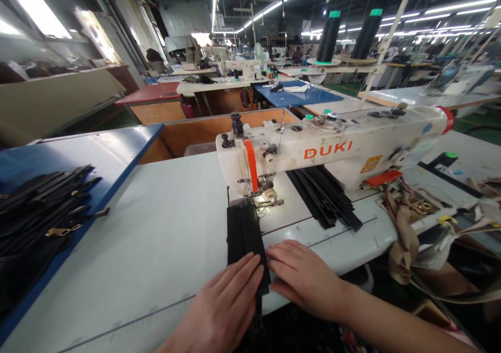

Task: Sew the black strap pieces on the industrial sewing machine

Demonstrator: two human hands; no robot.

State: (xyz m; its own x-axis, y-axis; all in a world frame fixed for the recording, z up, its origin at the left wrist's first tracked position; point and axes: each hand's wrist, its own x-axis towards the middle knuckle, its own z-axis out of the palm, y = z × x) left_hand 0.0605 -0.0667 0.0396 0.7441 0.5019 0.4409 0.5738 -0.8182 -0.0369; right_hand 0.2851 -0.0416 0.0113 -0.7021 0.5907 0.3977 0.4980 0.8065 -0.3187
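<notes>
A black strip of fabric with a zipper (245, 233) lies flat on the white sewing table (164, 238), its far end under the presser foot (263, 199) of a white DUKI sewing machine (332, 144). My left hand (225, 303) lies flat on the strip's near end, fingers stretched out. My right hand (303, 277) rests open beside it on the right, fingertips touching the strip's right edge.
A stack of black strips (323, 193) lies under the machine's arm. A pile of black zippered pieces (39, 212) sits on a blue table at left. Tan straps, metal rings and clutter (415, 212) lie at right. Two black thread cones (329, 37) stand behind.
</notes>
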